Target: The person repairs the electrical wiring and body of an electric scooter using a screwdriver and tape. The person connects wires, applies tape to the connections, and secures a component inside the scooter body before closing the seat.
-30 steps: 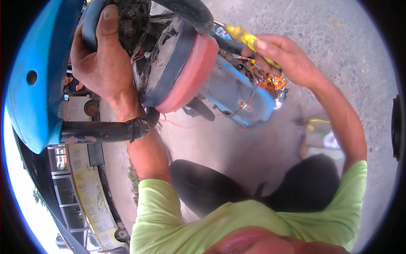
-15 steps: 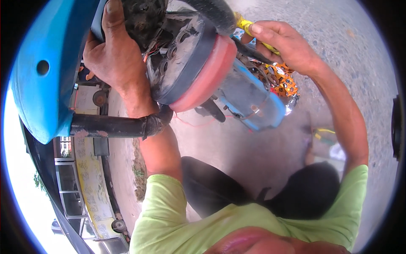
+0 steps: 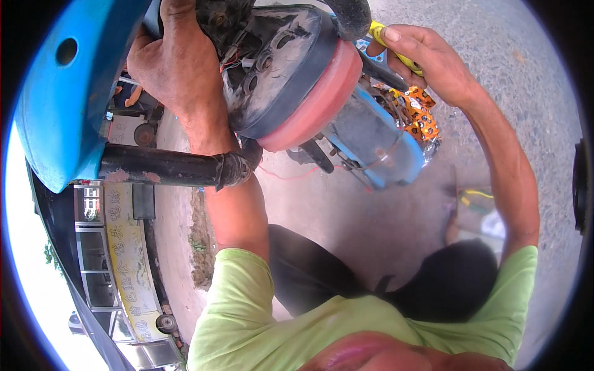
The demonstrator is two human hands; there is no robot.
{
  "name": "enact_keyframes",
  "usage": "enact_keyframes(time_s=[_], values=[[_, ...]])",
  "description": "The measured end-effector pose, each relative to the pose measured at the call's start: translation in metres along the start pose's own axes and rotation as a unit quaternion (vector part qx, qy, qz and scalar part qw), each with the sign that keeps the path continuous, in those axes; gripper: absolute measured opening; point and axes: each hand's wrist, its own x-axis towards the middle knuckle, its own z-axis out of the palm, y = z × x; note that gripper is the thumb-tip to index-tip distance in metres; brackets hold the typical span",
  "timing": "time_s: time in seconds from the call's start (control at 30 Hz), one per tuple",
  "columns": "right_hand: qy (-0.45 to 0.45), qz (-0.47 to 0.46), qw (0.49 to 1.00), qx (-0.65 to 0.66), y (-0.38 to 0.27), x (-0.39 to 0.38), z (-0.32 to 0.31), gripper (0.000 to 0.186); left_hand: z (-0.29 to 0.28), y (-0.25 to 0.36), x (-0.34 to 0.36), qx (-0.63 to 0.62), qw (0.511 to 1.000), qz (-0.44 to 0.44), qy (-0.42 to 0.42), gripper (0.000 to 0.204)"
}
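Note:
My left hand (image 3: 179, 68) reaches up under a black bar (image 3: 161, 166), its fingers curled round the edge of a blue-grey plastic panel (image 3: 153, 20); the thumb tip is cut off by the top of the view. Beside its wrist is a dusty black vehicle lamp housing (image 3: 278, 68) with a red lens (image 3: 315, 102), thin wires showing behind. At the upper right my right hand (image 3: 427, 59) is closed round a yellow-handled tool, like a screwdriver (image 3: 408, 62). The tool's front end goes behind a thick black tube (image 3: 351, 18), so its tip is hidden.
A large blue body panel (image 3: 62, 111) with a round hole stands at the left. Below the lens hang a blue-edged guard (image 3: 377, 142) and a black stalk (image 3: 318, 157). An orange patterned cloth (image 3: 424, 117) lies beyond. Further left are a building and a person's arm (image 3: 133, 96).
The lamp housing and the right hand with its tool appear slightly further right in the view. Both hands keep their holds.

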Motion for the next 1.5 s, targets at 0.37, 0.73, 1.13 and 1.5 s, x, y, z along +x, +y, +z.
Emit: enact_keyframes(time_s=[0.37,0.73,1.13,1.5], values=[[0.008,0.001,1.0,0.006,0.002,0.001,0.002,0.067,-0.006,-0.013,0.001,-0.077,0.996,0.028,-0.041,0.04],[0.121,-0.166,0.97,-0.132,0.026,0.014,0.004,0.051,0.001,-0.006,-0.004,-0.051,0.997,0.039,-0.033,0.047],[0.035,-0.031,0.998,-0.033,0.016,0.008,0.002,0.059,-0.001,-0.003,-0.007,0.015,0.999,0.037,-0.014,0.056],[0.032,-0.034,0.999,0.002,0.016,0.006,0.004,0.062,-0.001,-0.011,-0.005,-0.03,0.997,0.06,-0.025,0.05]])
